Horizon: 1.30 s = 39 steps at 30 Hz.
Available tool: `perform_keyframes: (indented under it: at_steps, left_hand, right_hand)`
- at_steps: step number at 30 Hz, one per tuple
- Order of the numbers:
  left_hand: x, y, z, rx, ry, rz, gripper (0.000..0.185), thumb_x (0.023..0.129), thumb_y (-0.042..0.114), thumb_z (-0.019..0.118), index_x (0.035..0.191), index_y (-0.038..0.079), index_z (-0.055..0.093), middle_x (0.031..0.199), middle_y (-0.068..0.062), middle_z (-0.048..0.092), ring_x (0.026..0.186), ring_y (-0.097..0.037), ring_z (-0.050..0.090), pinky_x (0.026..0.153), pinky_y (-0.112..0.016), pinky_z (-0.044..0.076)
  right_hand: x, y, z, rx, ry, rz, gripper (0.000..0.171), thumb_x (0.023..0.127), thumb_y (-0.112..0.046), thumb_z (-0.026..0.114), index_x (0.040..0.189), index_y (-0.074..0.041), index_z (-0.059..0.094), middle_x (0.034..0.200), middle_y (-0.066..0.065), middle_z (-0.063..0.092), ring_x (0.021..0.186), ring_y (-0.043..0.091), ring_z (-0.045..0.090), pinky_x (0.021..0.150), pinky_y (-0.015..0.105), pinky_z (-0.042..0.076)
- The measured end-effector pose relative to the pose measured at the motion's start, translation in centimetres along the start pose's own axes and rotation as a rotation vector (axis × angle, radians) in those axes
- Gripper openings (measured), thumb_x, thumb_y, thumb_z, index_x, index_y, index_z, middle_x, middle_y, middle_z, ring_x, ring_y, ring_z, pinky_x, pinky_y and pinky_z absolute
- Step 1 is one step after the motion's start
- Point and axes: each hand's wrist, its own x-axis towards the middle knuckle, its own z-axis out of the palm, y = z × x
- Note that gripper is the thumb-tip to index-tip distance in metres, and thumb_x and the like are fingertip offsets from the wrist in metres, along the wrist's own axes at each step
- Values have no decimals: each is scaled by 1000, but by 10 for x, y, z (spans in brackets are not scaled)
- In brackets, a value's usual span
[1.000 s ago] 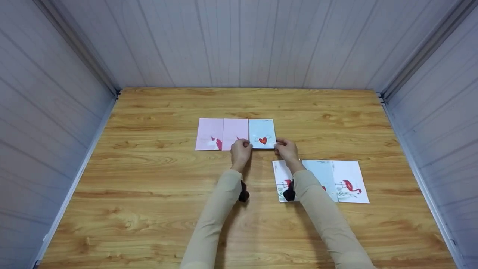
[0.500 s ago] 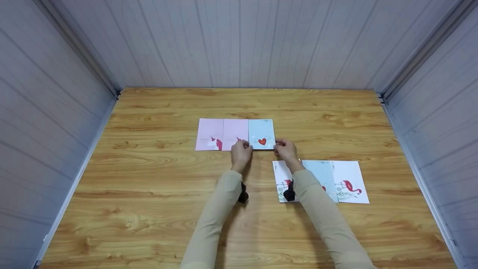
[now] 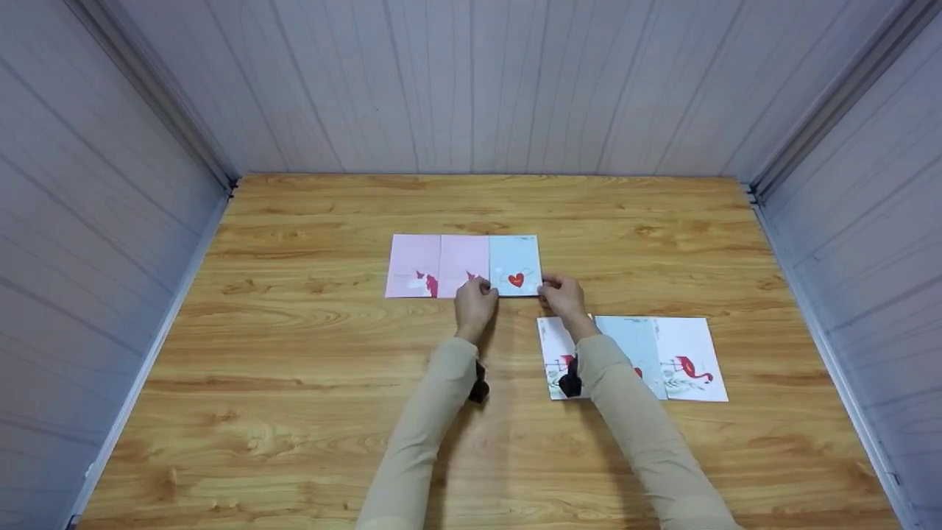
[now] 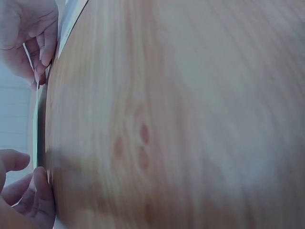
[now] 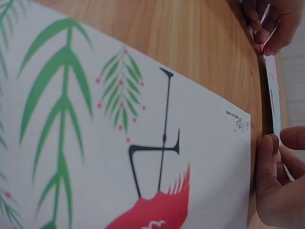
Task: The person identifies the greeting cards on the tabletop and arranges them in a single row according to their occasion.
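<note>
A light-blue card with a red winged heart point(image 3: 515, 258) is the rightmost of a row on the wooden table. Beside it, edge to edge, lie two pink cards with unicorns: the outer pink card point(image 3: 414, 254) and the middle pink card point(image 3: 464, 254). My left hand point(image 3: 475, 300) pinches the heart card's near left corner and covers part of the middle pink card. At the near right corner my right hand point(image 3: 565, 296) pinches the same card. In the left wrist view the card's edge point(image 4: 35, 129) runs between both hands, close over the table.
Nearer on the right lies a second row: a flamingo card point(image 3: 556, 333) partly under my right forearm, a light-blue heart card point(image 3: 631, 340), and another flamingo card point(image 3: 686, 340). Panelled walls point(image 3: 471, 88) enclose the table point(image 3: 294, 383) at the back and sides.
The heart card has shifted slightly left and toward me, its near edge now lower and more level with the pink cards. Both hands moved very little.
</note>
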Motion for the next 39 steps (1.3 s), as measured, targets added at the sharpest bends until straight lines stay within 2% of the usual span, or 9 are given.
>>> perform_keyframes:
  at_steps: [8, 16, 23, 28, 33, 39]
  left_hand:
    - [0, -1, 0, 18, 18, 31, 10, 78, 7, 61, 84, -1, 65, 74, -6, 60, 72, -20, 55, 67, -32, 44]
    - [-1, 0, 0, -11, -8, 12, 9, 80, 7, 60, 85, 0, 64, 77, -6, 60, 71, -18, 52, 67, -31, 44]
    - [-2, -1, 0, -5, 16, 43, 5, 79, 5, 59, 80, 2, 62, 73, -5, 57, 69, -17, 49, 66, -30, 43]
    - [-3, -2, 0, -20, 26, 74, 4, 78, 6, 60, 80, 2, 61, 70, -4, 54, 67, -16, 48, 64, -30, 42]
    - [-4, -1, 1, -42, 8, 91, 10, 80, 9, 60, 86, 1, 63, 72, -2, 53, 68, -15, 48, 64, -29, 42]
    - [-10, 6, 3, -40, -33, 121, 15, 81, 12, 60, 91, 2, 64, 77, -3, 55, 72, -15, 50, 66, -28, 42]
  right_hand:
    - [-1, 1, 0, 40, -19, -15, 30, 84, -3, 51, 114, 2, 55, 83, 7, 53, 65, 14, 53, 56, 24, 44]
    - [-1, 3, -5, 60, -65, -18, 31, 88, -5, 49, 119, 2, 51, 94, 10, 53, 79, 19, 54, 66, 27, 46]
    - [-2, 5, -14, 95, -112, -42, 33, 88, -6, 49, 120, 2, 49, 105, 15, 52, 88, 24, 55, 71, 29, 47]
    - [-1, 8, -25, 122, -101, -69, 31, 87, -7, 51, 118, 2, 51, 101, 14, 54, 88, 24, 55, 73, 30, 46]
    - [-2, 11, -38, 140, -92, -111, 31, 88, -7, 52, 117, 3, 51, 97, 12, 54, 88, 23, 54, 75, 32, 45]
    - [-7, 16, -52, 201, -126, -159, 32, 89, -7, 51, 118, 7, 49, 102, 20, 51, 91, 29, 52, 77, 36, 44]
